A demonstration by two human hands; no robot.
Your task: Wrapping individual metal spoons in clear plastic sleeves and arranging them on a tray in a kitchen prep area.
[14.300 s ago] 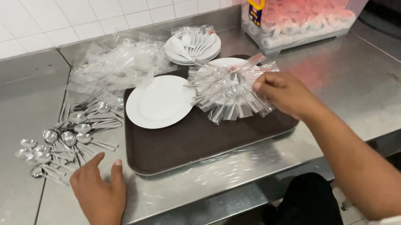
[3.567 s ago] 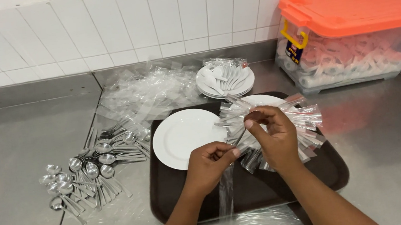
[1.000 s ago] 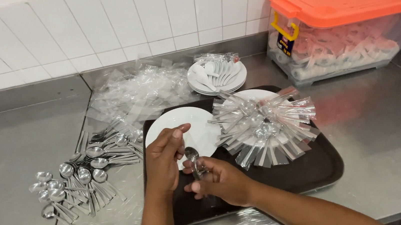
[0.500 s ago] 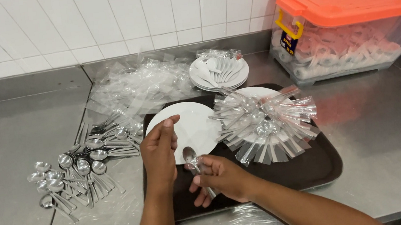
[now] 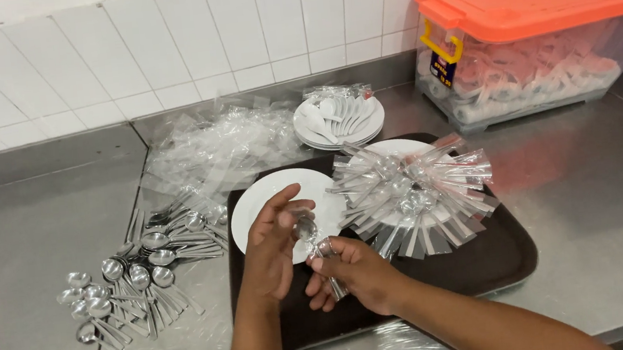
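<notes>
- loose metal spoons (image 5: pixel 117 287) lie spread on the steel counter (image 5: pixel 16 255) at far left.
- a heap of clear plastic sleeves (image 5: pixel 219 150) sits by the wall.
- left hand (image 5: pixel 273 246) hovers over the empty white plate (image 5: pixel 252 205) on the brown tray (image 5: pixel 486 264), fingers curled, pinching the bowl end of a wrapped spoon (image 5: pixel 310 234).
- right hand (image 5: pixel 354 272), just beside it, is closed around that spoon's handle.
- a fan of wrapped spoons (image 5: pixel 411 195) covers a second plate.
- an orange-lidded clear bin (image 5: pixel 544 23) stands at far right.
</notes>
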